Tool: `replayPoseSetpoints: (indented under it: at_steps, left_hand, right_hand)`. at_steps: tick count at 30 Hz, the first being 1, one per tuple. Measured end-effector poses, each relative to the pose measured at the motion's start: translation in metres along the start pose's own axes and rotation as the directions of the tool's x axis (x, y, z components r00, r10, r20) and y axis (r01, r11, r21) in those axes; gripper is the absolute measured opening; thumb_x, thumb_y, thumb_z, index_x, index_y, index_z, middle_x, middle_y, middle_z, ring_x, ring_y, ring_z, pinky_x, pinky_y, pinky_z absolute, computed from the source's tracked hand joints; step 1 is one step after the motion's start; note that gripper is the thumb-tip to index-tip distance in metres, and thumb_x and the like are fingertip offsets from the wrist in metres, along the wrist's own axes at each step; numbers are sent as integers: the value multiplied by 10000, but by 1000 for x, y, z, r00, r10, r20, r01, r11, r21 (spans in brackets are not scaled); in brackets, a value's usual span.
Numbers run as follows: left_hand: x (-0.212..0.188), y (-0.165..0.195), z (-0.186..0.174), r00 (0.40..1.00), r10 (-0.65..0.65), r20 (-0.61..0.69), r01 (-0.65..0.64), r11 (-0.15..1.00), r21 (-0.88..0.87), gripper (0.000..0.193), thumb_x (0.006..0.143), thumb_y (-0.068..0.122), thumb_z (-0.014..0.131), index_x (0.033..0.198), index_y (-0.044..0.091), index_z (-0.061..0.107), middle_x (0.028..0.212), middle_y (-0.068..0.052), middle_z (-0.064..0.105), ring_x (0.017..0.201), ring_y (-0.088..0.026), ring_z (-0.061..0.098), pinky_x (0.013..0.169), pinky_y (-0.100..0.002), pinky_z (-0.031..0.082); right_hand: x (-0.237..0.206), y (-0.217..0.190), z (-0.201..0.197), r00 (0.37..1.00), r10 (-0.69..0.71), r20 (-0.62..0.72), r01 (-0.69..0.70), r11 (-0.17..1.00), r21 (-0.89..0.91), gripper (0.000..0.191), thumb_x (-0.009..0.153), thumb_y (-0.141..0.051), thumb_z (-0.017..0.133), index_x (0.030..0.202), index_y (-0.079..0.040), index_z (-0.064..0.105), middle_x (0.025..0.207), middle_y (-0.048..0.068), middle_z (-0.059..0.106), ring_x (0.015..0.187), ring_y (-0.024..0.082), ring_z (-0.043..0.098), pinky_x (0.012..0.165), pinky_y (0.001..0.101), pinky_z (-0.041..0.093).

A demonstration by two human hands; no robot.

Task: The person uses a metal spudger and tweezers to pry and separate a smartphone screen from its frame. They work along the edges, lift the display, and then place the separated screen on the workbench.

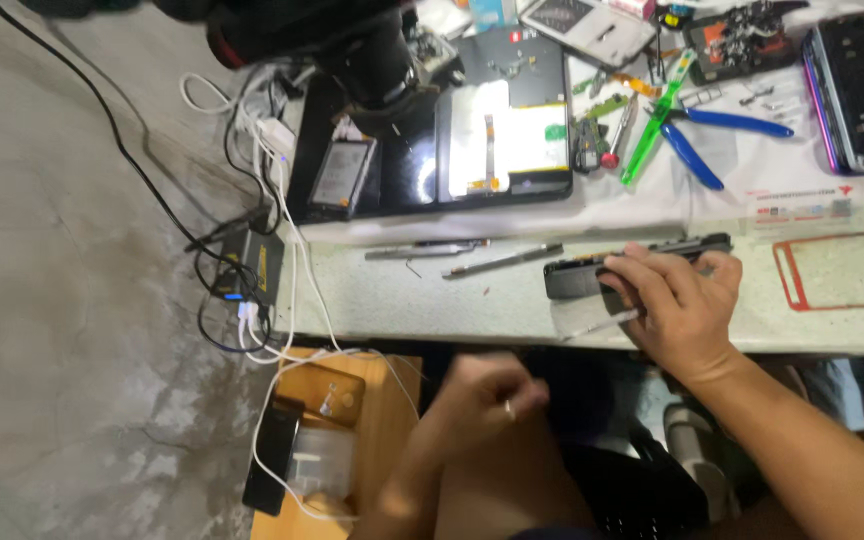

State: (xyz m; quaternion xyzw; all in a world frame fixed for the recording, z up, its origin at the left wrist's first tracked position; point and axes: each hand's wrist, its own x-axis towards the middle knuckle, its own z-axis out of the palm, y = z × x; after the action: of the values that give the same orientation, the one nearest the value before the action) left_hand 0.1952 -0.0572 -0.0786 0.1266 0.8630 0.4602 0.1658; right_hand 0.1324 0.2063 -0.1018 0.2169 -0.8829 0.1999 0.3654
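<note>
My right hand (682, 300) rests on the pale worktop's front edge (422, 310), gripping a dark phone body (577, 275) that stands on its long side. A thin silvery tool (602, 322) sticks out to the left from under this hand. My left hand (482, 395) is blurred and hangs below the table edge in front of me. Its fingers are curled in, a ring shows on one finger, and I see nothing in them. The two hands are apart.
Two slim metal tools (507, 262) lie left of the phone. Behind are a black mat with an opened phone (497, 135), blue-handled pliers (722, 125), green tweezers (652, 130) and a red frame outline (832, 270). A power strip with cables (252, 265) hangs left above a wooden box (322, 430).
</note>
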Motion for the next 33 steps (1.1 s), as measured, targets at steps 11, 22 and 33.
replayPoseSetpoints:
  at_steps: [11, 22, 33]
  left_hand:
    - [43, 42, 14, 647, 516, -562, -258, 841, 475, 316, 883, 218, 797, 1107, 31, 679, 968, -122, 706, 885, -291, 677, 752, -395, 568]
    - [54, 25, 9, 758, 310, -574, -281, 949, 142, 72, 972, 52, 674, 950, 12, 619, 857, -124, 666, 716, -266, 655, 655, -366, 526]
    - [88, 69, -28, 921, 262, -289, -147, 919, 366, 345, 887, 373, 756, 854, 42, 663, 753, -104, 695, 683, -265, 694, 621, -418, 526]
  right_hand:
    - [-10, -17, -4, 1000, -10, 5, 10, 1000, -17, 265, 974, -186, 849, 1203, -156, 718, 1175, 4, 744, 929, 138, 647, 903, 396, 337]
    - [-14, -17, -3, 1000, -15, -4, 15, 1000, -27, 252, 980, -187, 851, 1194, -167, 718, 1189, -3, 739, 939, 137, 652, 930, 403, 339]
    - [-16, -13, -2, 1000, -17, -7, 17, 1000, -8, 251, 970, -183, 853, 1179, -155, 716, 1187, 5, 732, 932, 163, 650, 937, 421, 340]
